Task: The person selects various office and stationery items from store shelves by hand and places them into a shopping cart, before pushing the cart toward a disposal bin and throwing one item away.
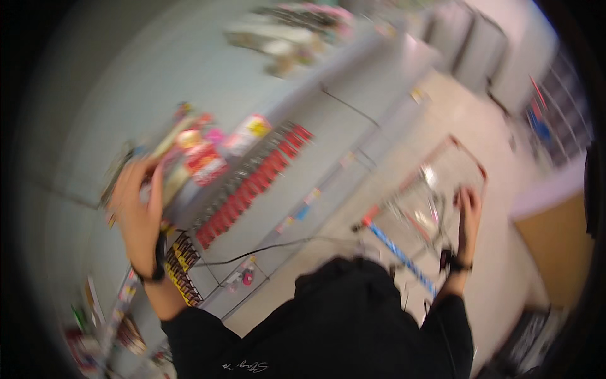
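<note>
My left hand [139, 211] is at the grey shelving, its fingers bent in toward the thumb at a blurred group of packets [201, 161]; what it grips is hidden. Just below it are rows of yellow-and-black packs [185, 264], with a row of red-topped items [252, 186] to its right. My right hand [467, 218] is over a metal trolley [483, 169] with red corners and a blue handle bar [402, 257]. Its fingers are curled, and whatever they may hold is too blurred to make out.
A long grey shelf [328, 114] runs diagonally beside a pale floor [505, 265], with more goods [290, 35] at its upper part. Grey bulky objects [467, 47] stand at the top right. A brown board [552, 246] is at the right, above dark items [527, 335].
</note>
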Available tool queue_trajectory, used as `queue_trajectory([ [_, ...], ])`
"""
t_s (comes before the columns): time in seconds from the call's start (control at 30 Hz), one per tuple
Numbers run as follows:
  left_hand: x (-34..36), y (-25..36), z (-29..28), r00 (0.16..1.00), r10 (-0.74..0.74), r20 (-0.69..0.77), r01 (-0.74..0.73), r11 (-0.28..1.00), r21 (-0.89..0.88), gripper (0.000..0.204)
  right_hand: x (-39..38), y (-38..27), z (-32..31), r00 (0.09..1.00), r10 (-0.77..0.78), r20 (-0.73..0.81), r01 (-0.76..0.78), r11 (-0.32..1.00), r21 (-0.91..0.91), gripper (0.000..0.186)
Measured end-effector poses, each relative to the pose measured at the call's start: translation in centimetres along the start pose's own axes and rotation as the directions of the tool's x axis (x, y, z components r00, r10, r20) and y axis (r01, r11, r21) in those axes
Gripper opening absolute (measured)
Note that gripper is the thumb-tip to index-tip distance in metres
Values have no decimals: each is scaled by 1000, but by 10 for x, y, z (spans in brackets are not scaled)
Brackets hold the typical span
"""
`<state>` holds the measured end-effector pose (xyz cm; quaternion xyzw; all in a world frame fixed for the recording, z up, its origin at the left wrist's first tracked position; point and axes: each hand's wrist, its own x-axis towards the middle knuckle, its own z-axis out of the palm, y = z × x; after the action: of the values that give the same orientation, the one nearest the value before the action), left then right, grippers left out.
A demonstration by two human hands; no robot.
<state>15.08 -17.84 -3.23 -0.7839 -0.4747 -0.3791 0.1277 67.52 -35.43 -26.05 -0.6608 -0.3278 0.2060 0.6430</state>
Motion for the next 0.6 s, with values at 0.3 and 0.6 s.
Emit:
queue_trajectory([
  [0.3, -109, 131, 284, 592, 274, 758, 337, 770, -542, 11, 149, 113, -74, 969, 131, -209, -70, 959, 275, 17],
  [0.6, -237, 229, 499, 262, 710, 653, -67, 689, -722, 18, 220, 328, -106, 815, 541, -206, -519, 841, 154, 24],
])
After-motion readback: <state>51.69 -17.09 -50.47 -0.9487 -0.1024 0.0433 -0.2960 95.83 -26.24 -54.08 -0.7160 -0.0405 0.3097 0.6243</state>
